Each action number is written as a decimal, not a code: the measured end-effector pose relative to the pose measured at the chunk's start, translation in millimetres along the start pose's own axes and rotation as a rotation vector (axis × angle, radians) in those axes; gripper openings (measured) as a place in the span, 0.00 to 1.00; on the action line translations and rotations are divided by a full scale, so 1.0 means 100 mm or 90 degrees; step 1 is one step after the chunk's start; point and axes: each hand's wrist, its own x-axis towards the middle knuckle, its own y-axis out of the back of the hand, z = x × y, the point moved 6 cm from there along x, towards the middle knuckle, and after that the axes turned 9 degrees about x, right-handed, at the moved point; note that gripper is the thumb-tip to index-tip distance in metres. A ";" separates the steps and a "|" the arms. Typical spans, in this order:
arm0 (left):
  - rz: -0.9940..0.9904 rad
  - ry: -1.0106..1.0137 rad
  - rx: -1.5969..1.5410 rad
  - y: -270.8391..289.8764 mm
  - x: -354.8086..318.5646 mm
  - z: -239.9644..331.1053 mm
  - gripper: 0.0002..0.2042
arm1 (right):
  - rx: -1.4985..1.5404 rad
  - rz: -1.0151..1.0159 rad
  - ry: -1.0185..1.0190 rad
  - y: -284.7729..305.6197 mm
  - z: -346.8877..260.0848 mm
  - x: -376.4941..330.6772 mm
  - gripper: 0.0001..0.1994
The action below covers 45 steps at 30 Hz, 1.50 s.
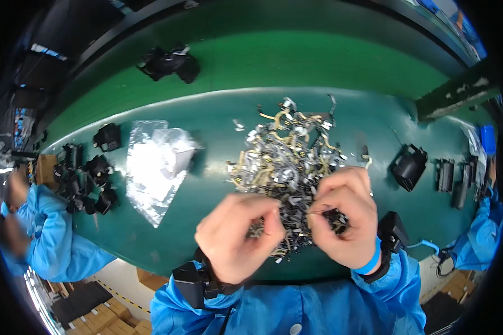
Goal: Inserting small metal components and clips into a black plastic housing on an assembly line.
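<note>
A heap of small cables with connectors (282, 159), pale yellow, grey, white and black, lies in the middle of the green table. Both my hands are over the near part of this heap, a short gap between them. My left hand (237, 237) is closed, thumb and forefinger pinched together; whatever they hold is too small to tell. Opposite it, my right hand (349, 218) also pinches, and a thin dark wire (319, 211) shows at its fingertips. Dark cable pieces show through the ring of the right fingers.
A clear plastic bag (153, 167) with pale contents lies left of the heap. Black plastic parts (86, 176) cluster farther left, beside a co-worker's blue sleeve (58, 237). Another black part (409, 167) stands at right. A black assembly (170, 64) sits beyond the table's raised far edge.
</note>
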 end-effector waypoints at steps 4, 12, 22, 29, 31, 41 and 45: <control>0.264 0.102 0.184 0.55 0.09 -0.27 0.07 | -0.009 0.039 -0.016 0.10 -0.02 -0.02 0.09; 0.291 0.147 0.400 0.78 0.15 -0.63 0.05 | -0.001 0.088 -0.049 0.13 0.07 -0.05 0.07; 0.305 0.132 0.468 0.74 0.19 -0.64 0.07 | 0.230 0.113 -0.108 0.21 0.13 -0.09 0.06; 0.049 -0.250 0.159 0.19 0.06 0.25 0.14 | 0.782 -0.107 -0.339 -0.10 0.18 -0.15 0.03; -0.005 -0.292 0.108 0.04 -0.01 0.27 0.14 | 0.782 -0.132 -0.353 -0.13 0.26 -0.15 0.03; -0.049 -0.313 0.136 -0.02 -0.02 0.40 0.13 | 0.782 -0.196 -0.368 -0.20 0.23 -0.18 0.03; -0.022 -0.314 0.136 -0.02 -0.08 0.42 0.11 | 0.813 -0.226 -0.312 -0.20 0.18 -0.18 0.04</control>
